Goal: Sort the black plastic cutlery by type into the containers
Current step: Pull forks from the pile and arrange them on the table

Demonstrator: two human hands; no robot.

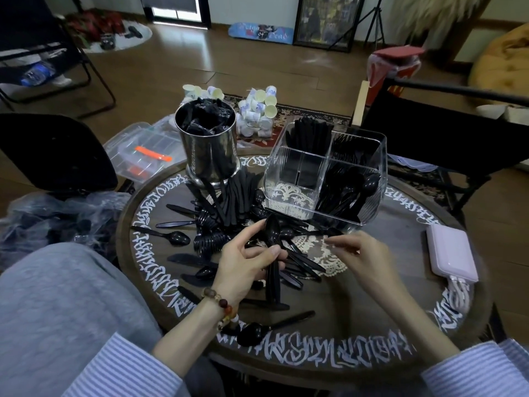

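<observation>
My left hand (246, 265) grips a bundle of black spoons (272, 253) by the handles; right hand (357, 253) hovers loose-fingered, holding nothing. I judge these light, stiff, glossy and slippery, so pinch mid-handle, not the bowl. Loose cutlery pile (223, 222) litters the round painted desk (343, 325). Farther: ribbed clear container (369, 202) with spoons, shiny metal canister (209, 150).

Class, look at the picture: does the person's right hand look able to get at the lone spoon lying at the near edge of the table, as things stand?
Probably yes. The right hand holds nothing, and the spoon lies alone on bare table with nothing over it; the left hand, gripping a bundle of spoons, sits farther back.
</observation>
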